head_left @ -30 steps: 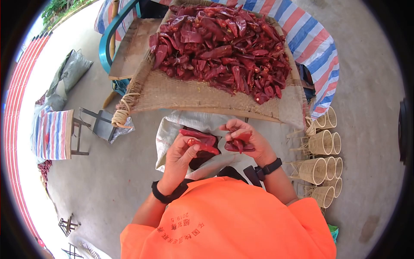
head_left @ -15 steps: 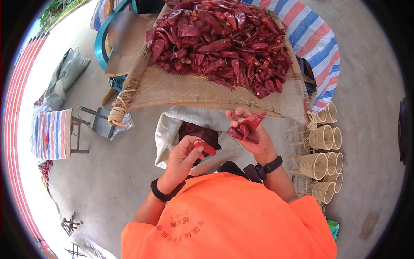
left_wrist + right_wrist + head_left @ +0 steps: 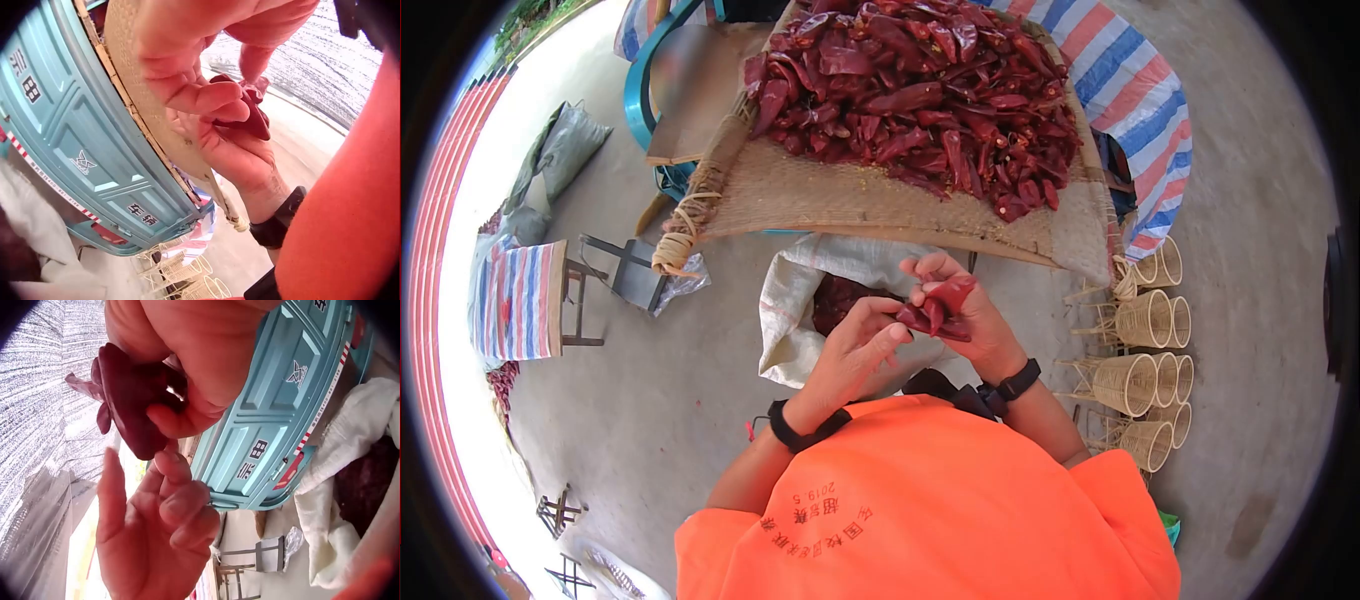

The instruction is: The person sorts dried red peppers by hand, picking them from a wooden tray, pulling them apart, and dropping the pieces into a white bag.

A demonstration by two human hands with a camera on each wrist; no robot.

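Note:
Dark red peppers [image 3: 936,312] [image 3: 128,403] are held in the curled fingers of the right hand [image 3: 975,325] [image 3: 194,356], above the sack's right side. Against them, from the left, comes the left hand [image 3: 855,355] [image 3: 156,537]; its thumb stands apart, its fingers are loosely bent, and no pepper shows inside it. In the right wrist view its fingertips are at the lower end of a pepper. Below the hands a white woven sack [image 3: 785,330] stands with its mouth wide, dark red peppers [image 3: 840,300] inside.
Beyond the sack, a heap of red peppers [image 3: 920,100] lies on a woven tray [image 3: 820,215]. Cone-shaped wicker baskets [image 3: 1125,385] stand at the right. A stool with striped cloth [image 3: 520,300] and a dark folding stool [image 3: 640,280] are at the left. A teal vehicle panel [image 3: 94,150] stands under the tray.
The pepper that was between the left fingers is no longer there. The left hand has moved right, up to the right hand, which has shifted slightly left with its peppers.

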